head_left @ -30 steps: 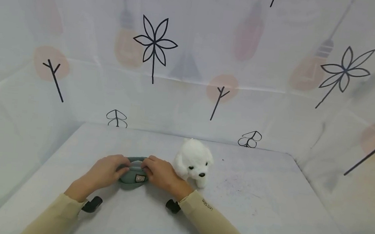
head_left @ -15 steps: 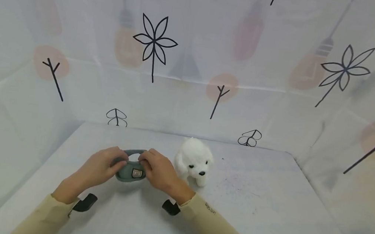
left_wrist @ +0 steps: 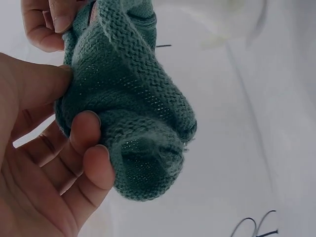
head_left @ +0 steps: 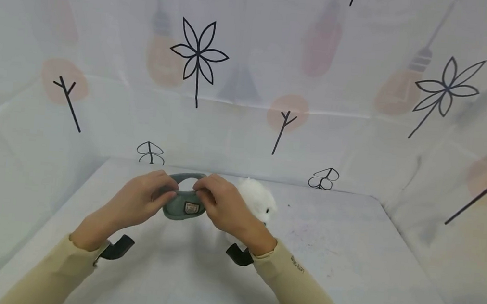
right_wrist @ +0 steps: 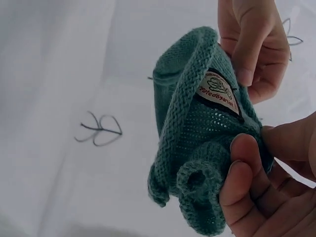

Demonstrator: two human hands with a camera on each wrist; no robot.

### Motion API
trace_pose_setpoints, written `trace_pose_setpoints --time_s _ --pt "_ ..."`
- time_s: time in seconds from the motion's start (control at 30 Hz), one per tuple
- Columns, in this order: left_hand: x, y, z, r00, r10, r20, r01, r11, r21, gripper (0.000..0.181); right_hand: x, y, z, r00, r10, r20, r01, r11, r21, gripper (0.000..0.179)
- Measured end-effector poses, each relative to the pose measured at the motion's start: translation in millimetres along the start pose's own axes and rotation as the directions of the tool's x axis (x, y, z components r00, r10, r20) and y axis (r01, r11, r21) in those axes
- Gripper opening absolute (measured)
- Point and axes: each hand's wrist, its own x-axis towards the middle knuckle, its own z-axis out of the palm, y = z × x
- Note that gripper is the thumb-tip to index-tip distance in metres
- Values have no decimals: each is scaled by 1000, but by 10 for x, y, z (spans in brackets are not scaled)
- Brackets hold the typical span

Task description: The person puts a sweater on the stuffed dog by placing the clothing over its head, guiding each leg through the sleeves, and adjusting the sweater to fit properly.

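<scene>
A small teal-green knitted sweater [head_left: 184, 206], with a stitched label patch [right_wrist: 217, 92] on one side, is held up off the table between both hands. My left hand [head_left: 144, 196] pinches one end of it, the thumb on one face and fingertips on the other, beside a short sleeve [left_wrist: 148, 168]. The other end is pinched by my right hand [head_left: 227, 207], whose fingertips lie by another sleeve [right_wrist: 200, 190]. The neck or hem opening gapes between the hands. Behind the right hand stands a white plush dog [head_left: 257, 199], its lower body mostly hidden.
A white-covered table [head_left: 324, 270] reaches to the printed cloth backdrop [head_left: 236, 137], which also closes in both sides. Black wrist-camera mounts [head_left: 118, 247] stick out from under each forearm. Faint purple marks [head_left: 307, 237] stain the tabletop right of the dog.
Both hands have lifted the sweater off the table, raising it and, lately, shifting it slightly right. My right hand and forearm now cover more of the plush dog, which has not moved.
</scene>
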Motion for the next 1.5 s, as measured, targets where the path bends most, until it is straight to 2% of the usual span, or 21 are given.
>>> trace_pose_setpoints --time_s 0.17,0.43,0.57,0.97,1.1,1.2,1.37,1.5 --pt "194 100 14 1000 15 -1 -15 1000 -25 13 -19 40 -270 1000 -11 10 11 1000 5 11" --pt "533 348 112 997 71 -31 -73 995 -65 11 -140 129 -677 999 -45 -21 44 998 -43 10" --pt "673 439 160 996 79 -34 -81 994 -72 10 -168 153 -834 998 -55 -31 52 996 -74 10" --pt "986 507 457 993 117 -12 -118 988 -98 8 -365 297 -1117 999 -7 -40 1 987 -161 12" --pt "1055 512 581 991 130 18 -127 987 -93 6 -434 354 -1142 998 21 -52 -30 985 -171 12" --pt "1072 513 659 992 116 55 -111 990 -91 6 -491 406 -1111 998 51 -45 -58 984 -169 12" --pt "1023 497 762 992 80 94 -71 994 -88 8 -580 474 -1016 996 94 -6 -93 982 -167 9" --pt "952 477 843 992 100 81 -95 993 -63 12 -658 494 -969 992 129 10 -125 975 -185 10"
